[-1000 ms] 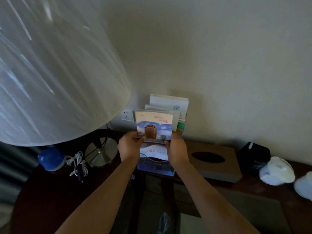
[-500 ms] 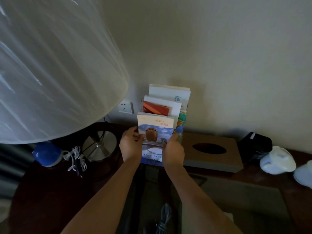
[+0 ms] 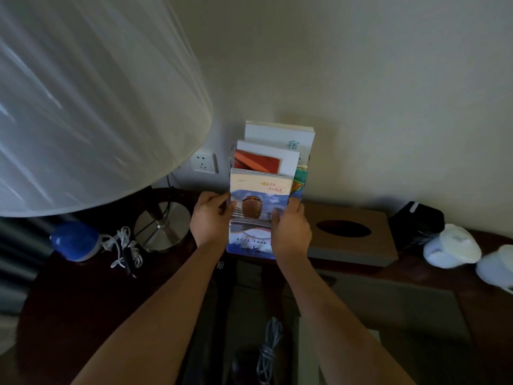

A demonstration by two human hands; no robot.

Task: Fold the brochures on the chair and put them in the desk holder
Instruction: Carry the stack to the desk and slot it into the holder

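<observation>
Sinking lower than a second ago, the brochure (image 3: 258,187) is sliding upright into the holder (image 3: 232,157) front, uncovering the orange brochure (image 3: 256,162) behind, while the left hand (image 3: 211,220) and right hand (image 3: 290,229) are pinching its side edges, so seating looks nearly finished.

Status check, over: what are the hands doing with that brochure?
Left hand, right hand pinch brochure by its sides. It stands upright before the booklets. Tissue box beside, not blocking.

The front brochure (image 3: 259,201) shows a brown jar on blue sky, cream above; the tissue box (image 3: 349,234) is tan. The lampshade (image 3: 91,101) is white.
</observation>
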